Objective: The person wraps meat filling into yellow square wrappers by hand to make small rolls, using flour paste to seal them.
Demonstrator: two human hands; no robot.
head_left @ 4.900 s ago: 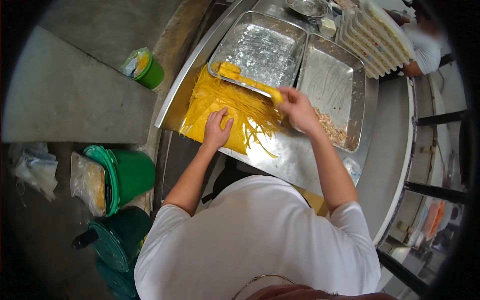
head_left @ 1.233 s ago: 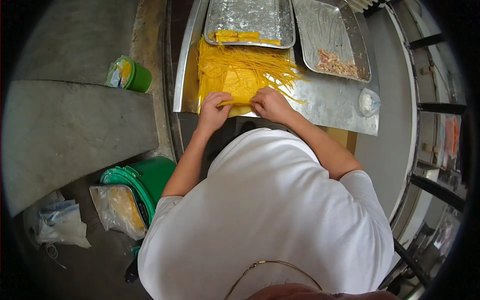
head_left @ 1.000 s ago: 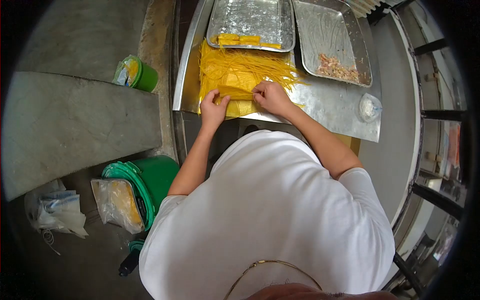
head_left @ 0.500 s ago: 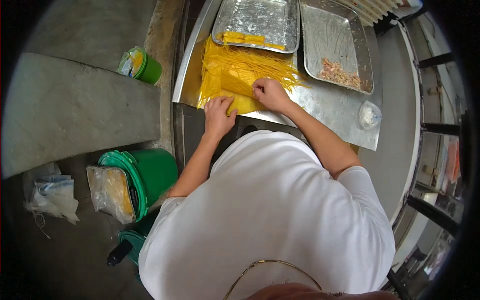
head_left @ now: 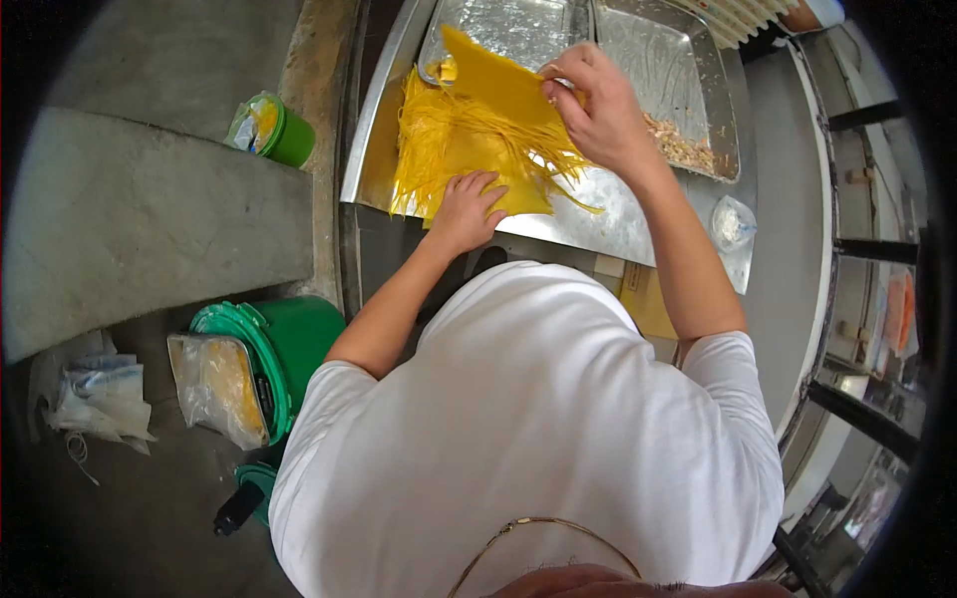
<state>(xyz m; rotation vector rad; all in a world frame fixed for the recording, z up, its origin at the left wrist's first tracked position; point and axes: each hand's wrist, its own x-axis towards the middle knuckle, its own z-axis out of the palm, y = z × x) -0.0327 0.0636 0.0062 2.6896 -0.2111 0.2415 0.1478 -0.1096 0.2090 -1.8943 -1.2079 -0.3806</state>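
Note:
Between its thumb and fingers, my right hand (head_left: 598, 110) pinches the right edge of a thin yellow wrapper sheet (head_left: 493, 80), lifted up and hanging in front of a metal tray (head_left: 528, 20). My left hand (head_left: 469, 211) lies with fingers spread on another yellow sheet (head_left: 528, 197) near the table's front edge. Thin yellow strips (head_left: 429, 130) spread in a loose layer around and beyond it. A yellow roll (head_left: 446, 70) shows at the tray's near corner; the lifted sheet hides the tray's other near contents.
A second metal tray (head_left: 653, 60) holds minced filling (head_left: 688, 149) at its near end. A clear plastic bag (head_left: 733, 221) sits on the metal table (head_left: 618, 214) at right. Green buckets (head_left: 289, 344) stand at left; another person's hand (head_left: 802, 15) is at top right.
My right hand has moved up and away from me, lifting the yellow sheet. My left hand has shifted slightly right and now lies flatter on the sheet below.

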